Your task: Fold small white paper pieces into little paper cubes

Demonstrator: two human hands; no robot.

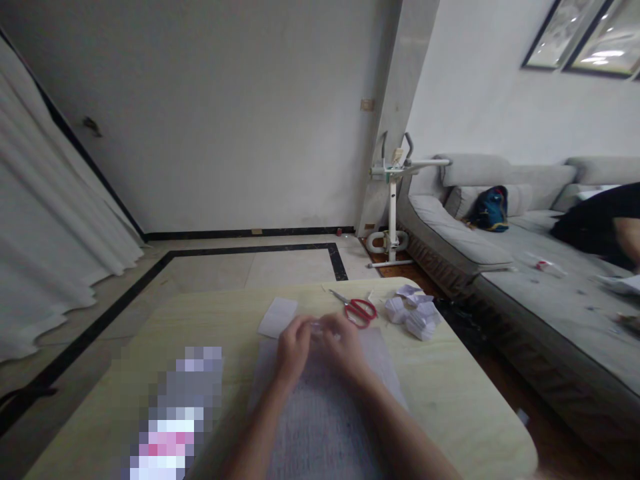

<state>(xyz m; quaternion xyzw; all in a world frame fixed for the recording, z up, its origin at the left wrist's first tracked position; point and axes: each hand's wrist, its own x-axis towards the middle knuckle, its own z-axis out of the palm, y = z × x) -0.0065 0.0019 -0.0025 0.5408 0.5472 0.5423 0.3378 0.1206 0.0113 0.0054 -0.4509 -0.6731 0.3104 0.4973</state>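
Both my hands meet at the far middle of a pale wooden table (460, 400). My left hand (294, 345) and my right hand (343, 341) have their fingers curled together around a small white piece of paper (316, 326) held between them. They rest over a large white sheet (325, 413) lying under my forearms. A separate white paper slip (278, 317) lies just beyond my left hand. Red-handled scissors (357, 310) lie just past my right hand.
A heap of folded white paper pieces (415, 313) sits at the table's far right. A blurred-out object (175, 413) stands at the near left. A grey sofa (500, 247) with a blue bag (491, 209) runs along the right, where another person's arm (627, 237) shows.
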